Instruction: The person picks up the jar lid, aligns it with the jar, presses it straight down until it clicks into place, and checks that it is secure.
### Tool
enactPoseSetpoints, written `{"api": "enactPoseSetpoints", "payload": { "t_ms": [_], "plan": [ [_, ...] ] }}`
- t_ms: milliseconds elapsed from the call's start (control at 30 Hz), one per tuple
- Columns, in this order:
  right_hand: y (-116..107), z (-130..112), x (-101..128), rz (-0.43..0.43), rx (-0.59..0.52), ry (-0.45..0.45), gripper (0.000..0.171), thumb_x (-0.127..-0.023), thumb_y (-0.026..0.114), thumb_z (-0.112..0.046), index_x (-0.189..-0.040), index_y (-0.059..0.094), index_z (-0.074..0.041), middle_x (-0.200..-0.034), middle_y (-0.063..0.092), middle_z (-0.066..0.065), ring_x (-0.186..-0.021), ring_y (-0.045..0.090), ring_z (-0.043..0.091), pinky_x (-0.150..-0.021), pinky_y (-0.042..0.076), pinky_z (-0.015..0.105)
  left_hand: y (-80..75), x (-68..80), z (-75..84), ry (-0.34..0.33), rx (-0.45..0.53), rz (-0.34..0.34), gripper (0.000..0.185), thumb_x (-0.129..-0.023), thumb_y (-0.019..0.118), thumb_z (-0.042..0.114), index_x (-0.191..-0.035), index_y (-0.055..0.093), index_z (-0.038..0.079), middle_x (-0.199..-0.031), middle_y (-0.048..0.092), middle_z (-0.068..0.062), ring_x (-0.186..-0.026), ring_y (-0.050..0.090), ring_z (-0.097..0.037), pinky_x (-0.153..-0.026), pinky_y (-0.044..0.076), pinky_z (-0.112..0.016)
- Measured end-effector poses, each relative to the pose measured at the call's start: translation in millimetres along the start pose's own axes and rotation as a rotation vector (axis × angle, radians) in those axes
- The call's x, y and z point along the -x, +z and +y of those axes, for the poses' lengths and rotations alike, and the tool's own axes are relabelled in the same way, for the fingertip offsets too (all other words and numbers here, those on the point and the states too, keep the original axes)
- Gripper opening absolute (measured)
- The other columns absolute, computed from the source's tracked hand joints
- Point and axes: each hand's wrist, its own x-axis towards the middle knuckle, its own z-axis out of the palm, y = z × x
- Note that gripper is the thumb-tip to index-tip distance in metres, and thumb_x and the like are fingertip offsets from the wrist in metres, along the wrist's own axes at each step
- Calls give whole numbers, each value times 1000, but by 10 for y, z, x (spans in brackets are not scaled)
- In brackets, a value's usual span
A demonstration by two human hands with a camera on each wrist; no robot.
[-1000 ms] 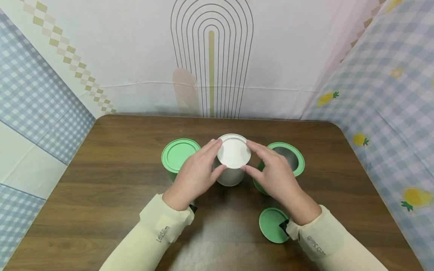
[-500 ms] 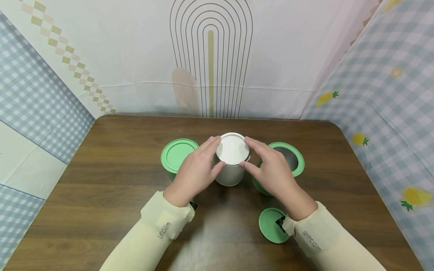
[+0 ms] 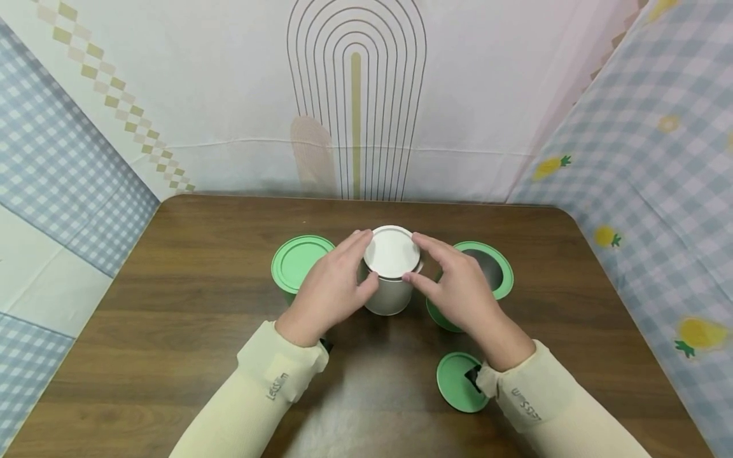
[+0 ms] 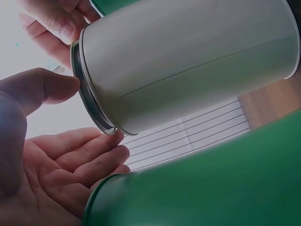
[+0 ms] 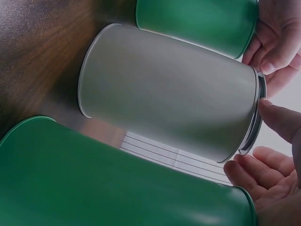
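A white tin can (image 3: pixel 390 298) stands at the table's middle with a white lid (image 3: pixel 392 251) on its top. My left hand (image 3: pixel 367 261) pinches the lid's left rim between thumb and fingers. From the other side my right hand (image 3: pixel 413 259) pinches the right rim. In the left wrist view the thumb (image 4: pixel 44 87) and fingers (image 4: pixel 101 150) touch the lid's metal rim (image 4: pixel 89 99) on the can (image 4: pixel 188 61). The right wrist view shows the same can (image 5: pixel 169 94), with my right thumb (image 5: pixel 278 117) at its rim (image 5: pixel 257 117).
A green can with its lid on (image 3: pixel 300 257) stands just left of the white can. An open green can (image 3: pixel 497 280) stands just right of it. A loose green lid (image 3: pixel 455 381) lies by my right wrist. Patterned cloth walls (image 3: pixel 658 159) enclose the wooden table (image 3: pixel 189 305).
The white lid has shifted slightly left and sits squarer on the can. Both hands have stayed at its rim and barely moved.
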Motion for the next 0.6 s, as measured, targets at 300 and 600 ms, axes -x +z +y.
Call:
{"api": "enactPoseSetpoints", "payload": {
  "t_ms": [300, 600],
  "plan": [
    [-8, -2, -32, 6, -10, -14, 66, -81, 86, -19, -139, 59, -3, -138, 61, 14, -125, 60, 31, -99, 51, 49, -15, -34, -1, -2, -9, -14, 59, -91, 71, 15, -143, 50, -4, -147, 52, -18, -138, 48, -29, -107, 47, -46],
    [-15, 24, -55, -15, -6, 5, 66, -82, 85, -19, -140, 58, -4, -139, 60, 14, -126, 59, 31, -99, 51, 50, -16, -65, 3, -8, -13, -32, 58, -92, 71, 15, -143, 50, -4, -147, 52, -18, -138, 48, -29, -108, 46, -46]
  ]
}}
